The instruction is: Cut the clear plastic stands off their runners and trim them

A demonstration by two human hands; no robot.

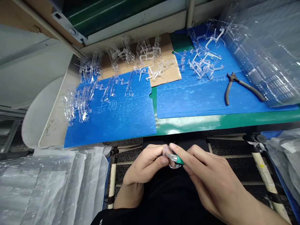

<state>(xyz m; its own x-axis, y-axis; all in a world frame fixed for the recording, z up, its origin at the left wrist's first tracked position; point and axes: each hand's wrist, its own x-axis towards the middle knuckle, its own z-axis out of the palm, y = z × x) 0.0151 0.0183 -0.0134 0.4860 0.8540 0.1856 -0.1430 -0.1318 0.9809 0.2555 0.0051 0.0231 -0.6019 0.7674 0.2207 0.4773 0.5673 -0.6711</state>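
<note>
i have just the one view, the head camera, and it looks down at the two hands over the person's black clothes. the left hand (142,164) is closed on a small clear plastic part (175,166), and the thumb and fingers (156,156) pinch it near its edge. the right hand (208,176) is closed around a small tool with a green grip (180,160), held like a pen. its long side lies almost flat across my view, and its metal tip (172,157) points left, toward the clear part. the part sits in the left hand's fingertips, so that hand is the nearer one. the metal tip is right at the part, but i cannot tell if they touch, as the fingers hide some of it.

farther up is the green edge of a bench (211,122). blue plastic boards (122,122) lie on it, with a brown cardboard sheet (168,70) among them. heaps of clear plastic parts (203,59) sit on the boards and the cardboard. side cutters with grey grips (234,84) lie on the right board, next to a stack of clear plastic trays (264,53). white bubble wrap (49,187) lies at the lower left, and a plastic bag (284,159) is at the lower right.
</note>
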